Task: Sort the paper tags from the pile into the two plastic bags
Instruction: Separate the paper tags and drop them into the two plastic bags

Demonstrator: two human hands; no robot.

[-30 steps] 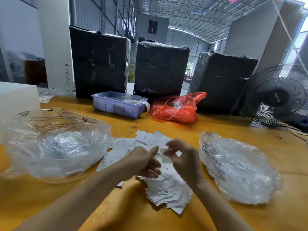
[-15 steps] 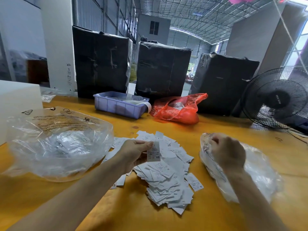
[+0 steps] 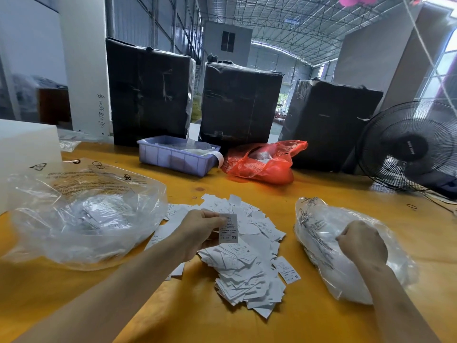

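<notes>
From the head camera, the left hand point(image 3: 197, 231) pinches one paper tag point(image 3: 228, 228), printed XS, upright between thumb and fingers above the pile of paper tags point(image 3: 247, 263), which lies spread at the middle of the yellow tabletop point(image 3: 309, 194) toward its near edge. The right hand point(image 3: 362, 242) is curled into a fist inside the mouth of the right plastic bag point(image 3: 329, 268) near the right edge; whether it pinches a tag I cannot tell. The left plastic bag point(image 3: 81, 214), holding tags, sits by the left edge, and along the far edge stand a purple bin point(image 3: 175, 158), a red bag point(image 3: 264, 160) and a black fan point(image 3: 408, 147).
</notes>
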